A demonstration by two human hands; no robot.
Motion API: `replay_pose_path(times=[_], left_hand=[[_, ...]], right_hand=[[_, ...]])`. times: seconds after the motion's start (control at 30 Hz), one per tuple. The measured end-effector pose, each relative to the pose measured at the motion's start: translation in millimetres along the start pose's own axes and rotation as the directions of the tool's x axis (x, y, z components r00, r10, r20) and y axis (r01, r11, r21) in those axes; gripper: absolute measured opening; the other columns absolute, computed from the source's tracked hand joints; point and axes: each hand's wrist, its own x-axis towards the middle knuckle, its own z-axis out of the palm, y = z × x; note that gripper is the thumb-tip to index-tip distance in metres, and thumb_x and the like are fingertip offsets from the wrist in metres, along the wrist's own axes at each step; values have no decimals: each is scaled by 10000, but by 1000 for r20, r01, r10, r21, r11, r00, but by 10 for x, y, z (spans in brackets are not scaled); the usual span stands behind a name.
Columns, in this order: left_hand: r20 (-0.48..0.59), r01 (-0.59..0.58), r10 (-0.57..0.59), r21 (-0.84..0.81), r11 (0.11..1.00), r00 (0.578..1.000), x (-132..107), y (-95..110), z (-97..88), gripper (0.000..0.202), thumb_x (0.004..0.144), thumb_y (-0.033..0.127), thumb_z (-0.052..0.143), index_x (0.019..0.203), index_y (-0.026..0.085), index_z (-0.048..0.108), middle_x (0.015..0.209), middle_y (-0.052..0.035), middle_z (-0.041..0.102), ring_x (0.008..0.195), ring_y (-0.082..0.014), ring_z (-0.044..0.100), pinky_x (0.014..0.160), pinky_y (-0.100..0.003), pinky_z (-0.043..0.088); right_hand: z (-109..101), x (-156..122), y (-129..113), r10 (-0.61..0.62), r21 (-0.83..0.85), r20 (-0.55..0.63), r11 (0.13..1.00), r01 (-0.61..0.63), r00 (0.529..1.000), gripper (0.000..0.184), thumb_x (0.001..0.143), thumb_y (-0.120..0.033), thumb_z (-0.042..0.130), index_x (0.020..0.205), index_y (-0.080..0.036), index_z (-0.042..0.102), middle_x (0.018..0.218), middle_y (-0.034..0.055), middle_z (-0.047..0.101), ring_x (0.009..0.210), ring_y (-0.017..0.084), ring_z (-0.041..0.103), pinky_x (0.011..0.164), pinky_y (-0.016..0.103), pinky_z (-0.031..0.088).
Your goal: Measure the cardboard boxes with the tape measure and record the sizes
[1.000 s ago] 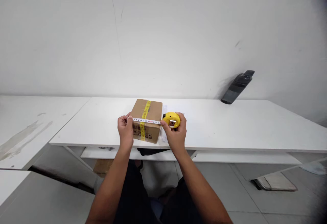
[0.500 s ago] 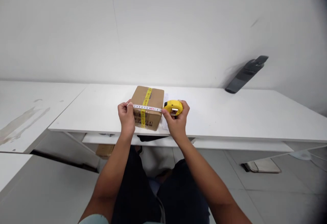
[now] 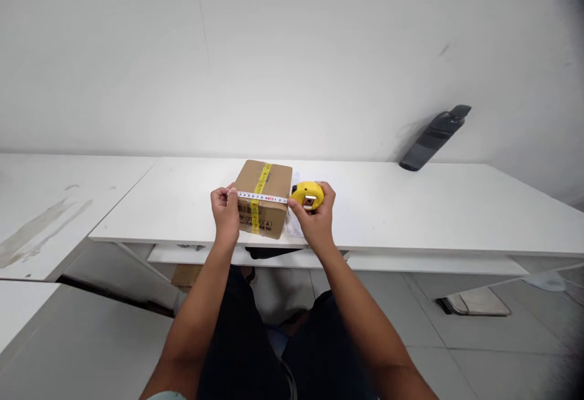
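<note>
A brown cardboard box [image 3: 279,179] with yellow packing tape over it sits near the front edge of the white table. Across its top, along the near edge, runs the white blade of a tape measure [image 3: 314,188], numbers facing up. My left hand [image 3: 225,214] pinches the blade's end at the box's left edge, and the fingers hide the tip. On the other side, my right hand [image 3: 320,217] grips the yellow case, with the thumb at the blade by the box's right edge.
Printed paper [image 3: 294,227] lies partly under the box's right side. A dark bottle [image 3: 427,143] stands at the back right near the wall. Below the white tabletop [image 3: 433,211] is a shelf with a black item [image 3: 269,252]. Another table [image 3: 41,187] adjoins at the left.
The view has shifted slightly, so the table and box appear a little lower. Both hands keep their hold on the tape measure across the box.
</note>
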Motion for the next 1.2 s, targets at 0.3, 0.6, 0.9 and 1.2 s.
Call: replay_pose_path(times=[0.3, 0.6, 0.9, 1.2], left_hand=[[69, -42, 43, -19, 999, 997, 1, -65, -25, 198, 848, 302, 655, 899, 233, 476, 1074, -42, 682, 902, -147, 629, 783, -275, 481], [89, -9, 9, -4, 1000, 996, -22, -11, -42, 179, 860, 290, 641, 900, 234, 476, 1167, -66, 685, 980, -167, 634, 818, -293, 480], [75, -34, 34, 8, 999, 997, -10, -22, -10, 165, 862, 286, 632, 905, 235, 481, 1144, -55, 687, 966, -162, 630, 815, -289, 475], [86, -40, 37, 25, 999, 996, -17, 12, -38, 186, 858, 300, 634, 909, 238, 465, 1167, -63, 676, 975, -169, 625, 816, -293, 478]], right_hand=[[-17, 80, -161, -92, -197, 214, 971, 136, 972, 581, 779, -481, 746, 1262, -280, 492, 1208, 71, 571, 1049, 242, 589, 870, 401, 530], [-249, 212, -211, -19, -183, 181, 982, 52, 983, 585, 709, -487, 801, 1194, -271, 553, 1160, 50, 594, 925, 202, 602, 791, 349, 531], [-305, 69, -142, 39, -177, 110, 984, -19, 993, 567, 743, -471, 773, 1215, -274, 529, 1172, 42, 585, 950, 197, 593, 830, 357, 514], [-260, 83, -149, 66, -136, 160, 990, -44, 985, 562, 756, -478, 767, 1209, -260, 518, 1120, 36, 600, 909, 188, 595, 771, 324, 511]])
